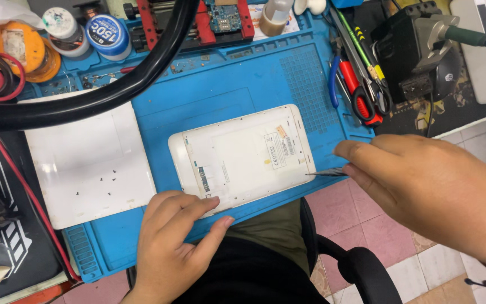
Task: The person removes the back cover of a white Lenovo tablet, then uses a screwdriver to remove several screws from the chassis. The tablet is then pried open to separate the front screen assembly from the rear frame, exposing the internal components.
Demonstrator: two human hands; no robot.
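Red pliers (361, 95) — white tray (85, 163) (tiny screws).

Tweezers (328, 172) mostly hidden in right hand (423, 186)

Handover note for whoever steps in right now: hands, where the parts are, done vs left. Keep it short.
Left hand: fingers pressing down the near edge of the white tablet shell, which lies back-up on the blue work mat.
Right hand: pinching a thin metal tool, its tip at the shell's right edge.
Small dark screws lie loose on the white panel left of the shell.
Done: some screws appear to be out already.
Left: the shell looks not yet separated; the tool tip is only at the seam.
Pliers and cutters lie at the mat's right edge.
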